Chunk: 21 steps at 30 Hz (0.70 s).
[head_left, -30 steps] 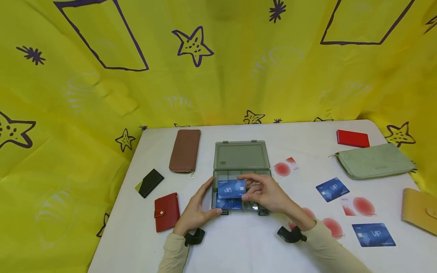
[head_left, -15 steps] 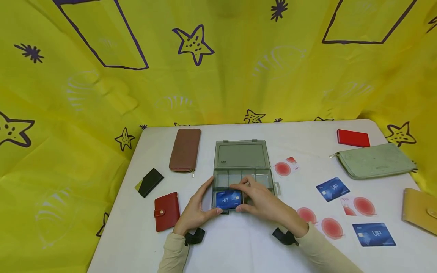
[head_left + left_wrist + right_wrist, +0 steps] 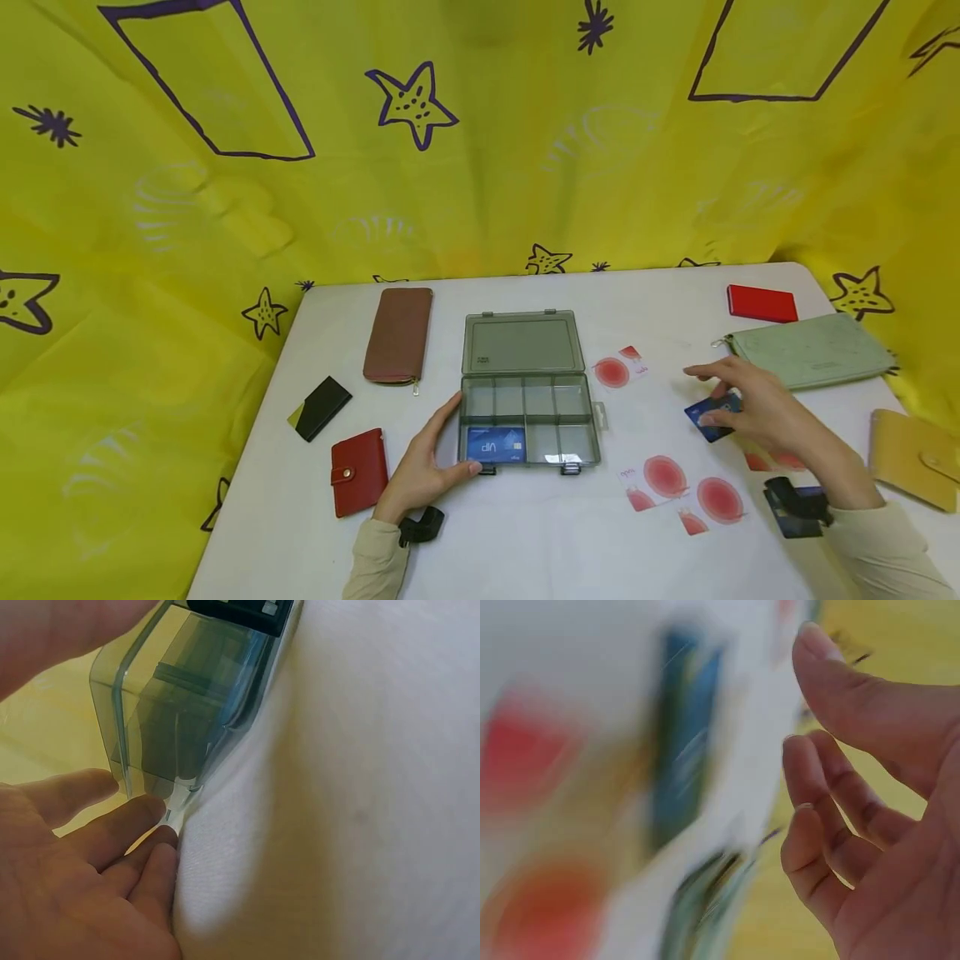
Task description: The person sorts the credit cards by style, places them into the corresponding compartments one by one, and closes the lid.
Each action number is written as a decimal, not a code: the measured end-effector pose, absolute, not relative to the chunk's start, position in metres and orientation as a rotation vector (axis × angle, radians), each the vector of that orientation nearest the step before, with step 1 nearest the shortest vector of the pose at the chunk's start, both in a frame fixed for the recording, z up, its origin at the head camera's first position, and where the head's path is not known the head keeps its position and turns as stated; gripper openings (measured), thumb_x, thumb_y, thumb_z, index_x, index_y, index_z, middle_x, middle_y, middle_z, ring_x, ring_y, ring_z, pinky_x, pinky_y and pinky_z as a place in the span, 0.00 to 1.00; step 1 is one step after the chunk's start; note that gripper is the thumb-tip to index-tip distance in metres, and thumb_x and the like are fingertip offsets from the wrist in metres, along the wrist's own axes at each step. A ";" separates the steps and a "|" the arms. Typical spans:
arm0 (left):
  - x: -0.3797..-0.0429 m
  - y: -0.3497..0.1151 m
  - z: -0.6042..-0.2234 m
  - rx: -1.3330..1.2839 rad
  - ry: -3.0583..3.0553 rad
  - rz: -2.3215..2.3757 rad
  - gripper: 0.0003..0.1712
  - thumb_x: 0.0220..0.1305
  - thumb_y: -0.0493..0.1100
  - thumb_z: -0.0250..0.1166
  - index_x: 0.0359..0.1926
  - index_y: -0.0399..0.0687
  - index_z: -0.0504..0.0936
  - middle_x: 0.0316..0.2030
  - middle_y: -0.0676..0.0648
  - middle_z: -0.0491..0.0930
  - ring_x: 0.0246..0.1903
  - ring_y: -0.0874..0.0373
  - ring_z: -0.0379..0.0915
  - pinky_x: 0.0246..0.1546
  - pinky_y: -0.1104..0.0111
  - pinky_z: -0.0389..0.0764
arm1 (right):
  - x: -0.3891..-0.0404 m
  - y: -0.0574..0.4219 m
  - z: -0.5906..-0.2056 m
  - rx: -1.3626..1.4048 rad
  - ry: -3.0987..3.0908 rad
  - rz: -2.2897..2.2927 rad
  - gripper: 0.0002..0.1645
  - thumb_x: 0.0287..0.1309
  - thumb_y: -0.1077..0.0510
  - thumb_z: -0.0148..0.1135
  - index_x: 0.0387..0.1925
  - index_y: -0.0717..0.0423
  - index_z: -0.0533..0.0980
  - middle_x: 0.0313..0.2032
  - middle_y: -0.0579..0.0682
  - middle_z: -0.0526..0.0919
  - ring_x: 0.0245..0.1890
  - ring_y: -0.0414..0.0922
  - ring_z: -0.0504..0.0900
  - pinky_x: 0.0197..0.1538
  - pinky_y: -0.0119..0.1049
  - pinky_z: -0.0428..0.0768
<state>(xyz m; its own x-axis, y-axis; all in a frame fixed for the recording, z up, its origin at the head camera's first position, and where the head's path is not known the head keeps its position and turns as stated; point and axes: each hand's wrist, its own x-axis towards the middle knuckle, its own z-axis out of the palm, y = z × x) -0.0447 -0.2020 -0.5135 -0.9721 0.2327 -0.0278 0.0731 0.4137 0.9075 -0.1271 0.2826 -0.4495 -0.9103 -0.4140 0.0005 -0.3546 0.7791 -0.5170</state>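
Note:
The hinged, see-through grey compartment box lies with its lid laid back in the head view. One blue VIP card fills its front left compartment. My left hand holds the box at its left side, thumb at the front corner; the left wrist view shows fingertips against the clear wall. My right hand reaches over a second blue VIP card at the right, thumb and index spread apart and partly covering it. Between the fingers in the right wrist view there is nothing, and the cards behind are blurred.
Several white cards with red circles lie right of the box. Another blue card is partly under the right wrist. Around stand a green wallet, red case, yellow wallet, brown wallet, red wallet and black holder.
My right hand lowered a blue card into the box's front left compartment, let it go and moved right to another blue card. My left hand stayed at the box.

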 end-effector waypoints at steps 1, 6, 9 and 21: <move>-0.045 -0.202 -0.513 0.269 2.513 1.602 0.60 0.58 0.50 0.81 0.85 0.57 0.57 0.83 0.47 0.58 0.83 0.45 0.52 0.81 0.38 0.54 | -0.127 0.294 -0.452 -0.565 2.829 -0.754 0.43 0.44 0.63 0.86 0.65 0.57 0.80 0.49 0.58 0.83 0.43 0.51 0.81 0.41 0.36 0.86; -0.045 -0.201 -0.513 0.267 2.511 1.615 0.60 0.58 0.48 0.81 0.85 0.56 0.57 0.83 0.47 0.58 0.83 0.45 0.51 0.81 0.38 0.53 | -0.126 0.324 -0.464 -0.472 2.772 -0.644 0.42 0.47 0.63 0.84 0.65 0.58 0.79 0.48 0.61 0.81 0.45 0.55 0.79 0.47 0.58 0.88; -0.044 -0.202 -0.513 0.277 2.507 1.621 0.60 0.58 0.48 0.81 0.85 0.55 0.57 0.83 0.47 0.58 0.83 0.44 0.51 0.81 0.37 0.53 | -0.126 0.328 -0.468 -0.469 2.779 -0.628 0.41 0.47 0.65 0.84 0.65 0.59 0.79 0.49 0.65 0.79 0.45 0.55 0.79 0.46 0.60 0.88; -0.044 -0.202 -0.513 0.277 2.506 1.622 0.60 0.58 0.48 0.81 0.85 0.55 0.56 0.83 0.47 0.58 0.83 0.44 0.51 0.81 0.37 0.52 | -0.140 0.326 -0.467 -0.356 2.713 -0.621 0.36 0.40 0.57 0.89 0.52 0.62 0.81 0.46 0.63 0.81 0.42 0.54 0.78 0.39 0.45 0.88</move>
<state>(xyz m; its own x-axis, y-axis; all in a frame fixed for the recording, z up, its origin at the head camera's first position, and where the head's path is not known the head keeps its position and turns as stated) -0.0438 -0.2018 -0.5134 -0.9727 0.2313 -0.0201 0.0763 0.4002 0.9132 -0.1404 0.3257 -0.4665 -0.9131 -0.3111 -0.2636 -0.1654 0.8734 -0.4580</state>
